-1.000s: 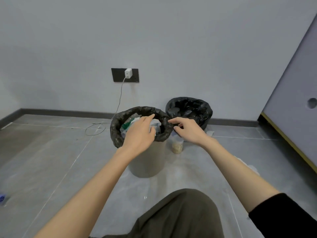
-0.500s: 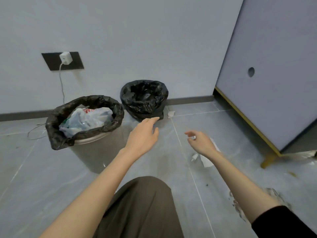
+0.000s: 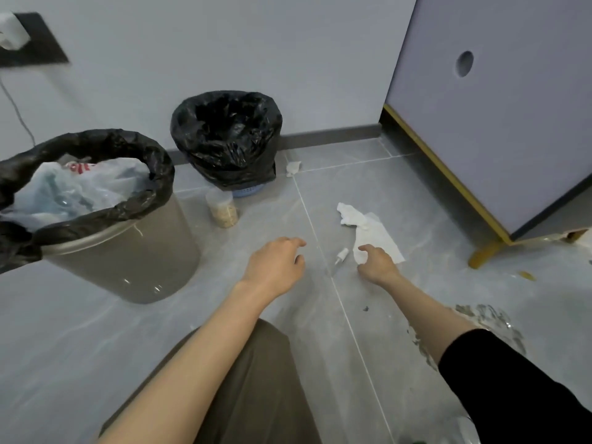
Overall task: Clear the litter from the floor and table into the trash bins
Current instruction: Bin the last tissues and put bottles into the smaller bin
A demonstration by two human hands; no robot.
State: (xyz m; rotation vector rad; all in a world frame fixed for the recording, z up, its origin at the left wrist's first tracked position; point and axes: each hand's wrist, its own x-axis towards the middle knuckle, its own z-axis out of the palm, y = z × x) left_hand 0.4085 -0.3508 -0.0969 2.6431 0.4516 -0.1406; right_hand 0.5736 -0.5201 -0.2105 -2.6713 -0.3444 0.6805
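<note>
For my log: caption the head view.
Right hand at a crumpled paper towel on the floor; left hand hovers open near two bins.

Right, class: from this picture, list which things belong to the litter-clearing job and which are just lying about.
Part of the job:
white tissue
small white bottle
paper scrap by the skirting
clear jar, probably litter
grey bin
black-bagged bin
left hand, right hand

Just there:
wall socket
grey cabinet

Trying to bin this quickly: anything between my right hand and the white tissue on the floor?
Nothing visible does. The right hand is at the near corner of the white tissue; a small white bottle lies beside it, not between.
</note>
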